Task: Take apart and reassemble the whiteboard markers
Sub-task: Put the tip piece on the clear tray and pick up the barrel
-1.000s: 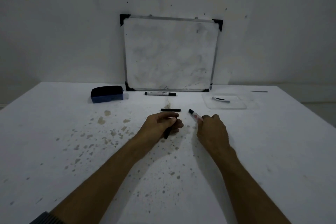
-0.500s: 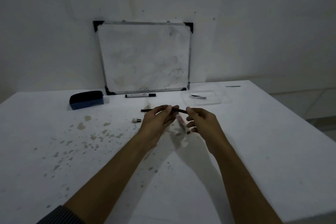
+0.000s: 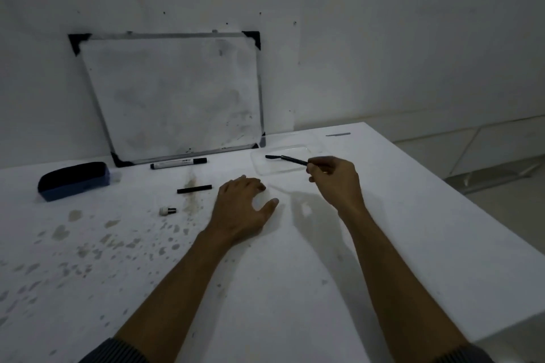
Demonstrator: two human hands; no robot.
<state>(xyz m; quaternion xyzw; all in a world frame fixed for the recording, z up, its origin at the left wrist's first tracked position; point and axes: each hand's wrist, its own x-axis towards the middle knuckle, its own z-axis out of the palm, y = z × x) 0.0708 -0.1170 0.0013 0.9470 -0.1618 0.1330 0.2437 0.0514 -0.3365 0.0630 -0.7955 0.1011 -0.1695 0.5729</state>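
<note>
My right hand (image 3: 334,181) pinches a thin black ink rod (image 3: 295,160), which points left over a clear plastic tray (image 3: 306,149); a small dark piece (image 3: 272,157) lies in the tray just past the rod's tip. Palm down on the white table, my left hand (image 3: 240,211) has its fingers curved over a faint pale shape that I cannot make out. Left of that hand lie a short black marker part (image 3: 194,188) and a small white nib holder (image 3: 167,210). A whole white marker with a black cap (image 3: 178,163) lies below the whiteboard.
A whiteboard (image 3: 174,94) leans on the wall at the back. A blue-and-black eraser (image 3: 73,181) sits at the far left. A grey strip (image 3: 337,134) lies near the back right corner. The table's right edge (image 3: 472,215) drops away; stains spot the left side.
The hands have parted. My right hand has carried the black rod right and back over the tray, while my left hand has dropped palm down onto the table. The camera has turned rightward.
</note>
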